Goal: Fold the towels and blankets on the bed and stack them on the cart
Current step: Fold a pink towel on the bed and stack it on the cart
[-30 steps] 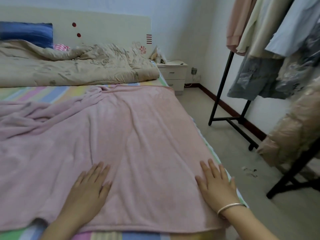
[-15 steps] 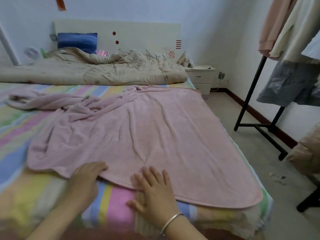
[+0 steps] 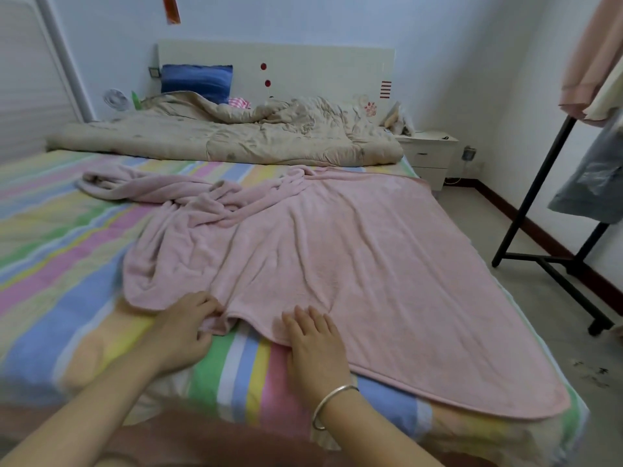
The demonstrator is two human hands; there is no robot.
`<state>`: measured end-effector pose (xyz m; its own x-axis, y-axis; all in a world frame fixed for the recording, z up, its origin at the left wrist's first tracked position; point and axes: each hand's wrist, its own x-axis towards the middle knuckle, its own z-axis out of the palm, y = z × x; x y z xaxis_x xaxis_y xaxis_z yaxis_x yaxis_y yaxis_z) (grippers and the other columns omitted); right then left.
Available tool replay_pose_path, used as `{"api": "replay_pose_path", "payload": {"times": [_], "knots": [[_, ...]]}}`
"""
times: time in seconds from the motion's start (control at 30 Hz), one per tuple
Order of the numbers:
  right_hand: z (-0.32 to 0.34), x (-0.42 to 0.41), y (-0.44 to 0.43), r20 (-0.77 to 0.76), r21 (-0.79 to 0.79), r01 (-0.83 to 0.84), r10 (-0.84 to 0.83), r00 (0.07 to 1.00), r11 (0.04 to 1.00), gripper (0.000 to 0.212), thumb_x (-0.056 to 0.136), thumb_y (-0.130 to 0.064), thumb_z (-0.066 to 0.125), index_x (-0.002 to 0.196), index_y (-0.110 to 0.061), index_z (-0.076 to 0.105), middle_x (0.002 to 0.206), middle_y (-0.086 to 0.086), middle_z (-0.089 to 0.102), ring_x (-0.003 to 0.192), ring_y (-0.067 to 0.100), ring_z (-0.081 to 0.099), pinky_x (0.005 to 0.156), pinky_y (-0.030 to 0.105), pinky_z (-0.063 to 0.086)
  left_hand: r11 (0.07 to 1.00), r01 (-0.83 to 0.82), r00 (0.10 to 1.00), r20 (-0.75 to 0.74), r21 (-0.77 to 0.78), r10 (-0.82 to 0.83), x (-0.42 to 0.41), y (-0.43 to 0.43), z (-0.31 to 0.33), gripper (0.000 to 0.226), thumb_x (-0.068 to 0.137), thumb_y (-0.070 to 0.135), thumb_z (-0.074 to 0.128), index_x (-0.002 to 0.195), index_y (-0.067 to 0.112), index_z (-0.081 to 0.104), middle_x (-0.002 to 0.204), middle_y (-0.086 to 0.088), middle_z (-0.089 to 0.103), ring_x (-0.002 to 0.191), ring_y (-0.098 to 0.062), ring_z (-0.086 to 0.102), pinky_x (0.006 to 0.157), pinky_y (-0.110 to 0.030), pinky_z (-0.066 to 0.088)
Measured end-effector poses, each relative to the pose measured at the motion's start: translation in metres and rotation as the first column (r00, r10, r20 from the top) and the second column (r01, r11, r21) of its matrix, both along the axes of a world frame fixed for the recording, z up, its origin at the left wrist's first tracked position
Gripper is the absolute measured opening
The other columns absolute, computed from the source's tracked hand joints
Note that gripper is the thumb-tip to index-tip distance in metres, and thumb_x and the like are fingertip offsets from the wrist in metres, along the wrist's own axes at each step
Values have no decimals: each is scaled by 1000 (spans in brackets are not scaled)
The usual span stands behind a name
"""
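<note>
1. Currently a pink blanket (image 3: 354,264) lies spread over the near right part of a bed (image 3: 67,264) covered by a striped sheet in pastel colours.
2. Its right half lies fairly flat and reaches the bed's right edge and near corner. Its left half is bunched into folds, with a twisted tail running off to the left across the sheet.
3. The left hand (image 3: 183,332) is at the blanket's near edge, fingers curled around a small fold of fabric there. It seems to be pinching the hem, though the thumb is hard to make out.
4. The right hand (image 3: 317,348) lies flat just beside it, fingers straight and slightly spread, their tips pressing on the blanket's edge and the palm on the sheet. A silver bangle (image 3: 332,404) circles that wrist.
5. The two hands are near each other but not touching, with a raised loop of hem between them.
6. Farther back, a crumpled beige quilt (image 3: 236,136) stretches across the head of the bed, touching the blanket's far edge. A blue pillow (image 3: 197,82) leans against the pale headboard (image 3: 303,65) behind it.
7. A white nightstand (image 3: 428,153) stands at the bed's far right corner.
8. On the right, a black clothes rack (image 3: 539,197) stands on the floor, with clothes (image 3: 600,62) hanging from it.
</note>
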<state>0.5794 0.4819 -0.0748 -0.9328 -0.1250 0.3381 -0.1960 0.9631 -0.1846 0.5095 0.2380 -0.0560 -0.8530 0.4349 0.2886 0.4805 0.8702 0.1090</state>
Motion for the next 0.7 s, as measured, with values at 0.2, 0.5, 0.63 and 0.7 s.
{"api": "replay_pose_path", "payload": {"times": [0.2,0.5,0.63,0.7], "knots": [[3,-17,-24,50,60,-69,66,997,996,46,73,-21,36,99,-25,74,100,-4,71,93,22,69,77,34,57,989,-139,986,-91,44,142,-13,-31,-10,44,62,6,46,98,14,71,90,-6,66,80,-31,66,66,-37,53],[-23,0,-19,-213,10,-267,263,941,964,42,77,-26,43,109,-32,70,120,-14,66,111,15,63,102,37,31,966,-214,957,-232,-146,177,21,-94,8,21,71,18,34,75,16,54,65,-5,49,54,-32,56,43,-23,21],[-30,10,-18,-297,15,-342,331,896,939,43,78,-24,44,112,-29,69,124,-11,65,114,16,62,102,37,34,962,-195,960,-236,-190,148,34,-103,-7,19,69,16,34,71,13,52,62,-7,46,49,-31,52,44,-24,17],[-28,14,-17,-289,32,-354,347,892,935,42,81,-26,43,113,-29,69,124,-12,65,114,14,62,97,34,48,958,-199,961,-231,-207,150,35,-103,-9,20,69,17,34,70,12,54,62,-7,46,48,-30,52,44,-23,16]]}}
